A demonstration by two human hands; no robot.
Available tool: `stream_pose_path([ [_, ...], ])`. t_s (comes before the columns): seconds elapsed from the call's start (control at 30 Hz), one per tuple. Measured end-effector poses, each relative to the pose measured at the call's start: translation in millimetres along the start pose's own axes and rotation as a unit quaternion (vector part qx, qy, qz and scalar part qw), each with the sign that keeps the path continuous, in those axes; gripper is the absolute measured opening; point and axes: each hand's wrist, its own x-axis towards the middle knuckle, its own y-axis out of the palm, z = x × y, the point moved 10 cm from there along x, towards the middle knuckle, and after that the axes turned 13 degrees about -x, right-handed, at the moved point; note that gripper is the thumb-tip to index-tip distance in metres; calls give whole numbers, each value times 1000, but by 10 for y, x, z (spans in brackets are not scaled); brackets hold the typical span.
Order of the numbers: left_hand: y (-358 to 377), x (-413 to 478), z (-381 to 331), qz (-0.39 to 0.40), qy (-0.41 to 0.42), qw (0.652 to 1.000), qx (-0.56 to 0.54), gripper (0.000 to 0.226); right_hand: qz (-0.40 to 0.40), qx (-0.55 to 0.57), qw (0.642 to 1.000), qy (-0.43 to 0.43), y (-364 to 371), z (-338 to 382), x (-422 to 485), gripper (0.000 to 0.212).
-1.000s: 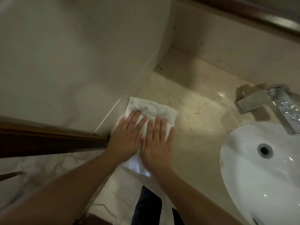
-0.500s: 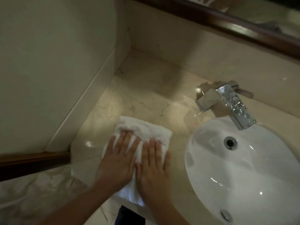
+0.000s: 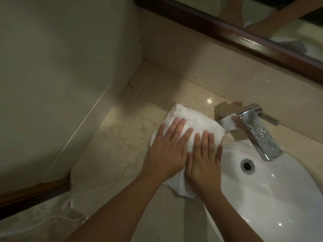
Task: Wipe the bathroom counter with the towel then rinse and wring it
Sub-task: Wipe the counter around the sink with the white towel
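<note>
We press both palms flat on the white towel point(image 3: 192, 123), fingers spread, gripping nothing: left hand point(image 3: 166, 151) and right hand point(image 3: 204, 159) side by side, thumbs touching. The towel lies on the marble counter point(image 3: 118, 137), just beside the sink point(image 3: 272, 189) rim, its far corner near the wet faucet point(image 3: 257, 131).

Marble counter point(image 3: 122, 137) bears towel point(image 3: 195, 119), faucet point(image 3: 258, 130).
</note>
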Motion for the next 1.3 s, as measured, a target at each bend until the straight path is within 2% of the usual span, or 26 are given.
stream_pose_path([
  [0.13, -27, 217, 51, -3, -3, 1000, -15, 62, 11, -6, 1000, 16, 19, 0, 185, 70],
  [0.3, -140, 349, 176, -15, 44, 999, -3, 60, -3, 6, 998, 66, -28, 153, 341, 66],
  [0.53, -511, 622, 1059, -63, -8, 997, 52, 58, -43, 67, 997, -1, -197, 854, 1176, 64],
  [0.67, -607, 633, 1233, -73, -18, 996, 57, 58, -60, 92, 994, 8, -204, 972, 1313, 60],
  [0.83, -541, 404, 1173, -54, -12, 997, 53, 60, -54, 81, 995, -11, -270, 1033, 1051, 62],
  [1.03, -391, -323, 1012, -49, -10, 998, 30, 64, -7, 73, 996, -45, -293, 1181, 325, 64],
  [1.3, -227, -966, 903, -11, 20, 999, 45, 63, 30, 86, 996, 3, -272, 1374, -417, 63],
])
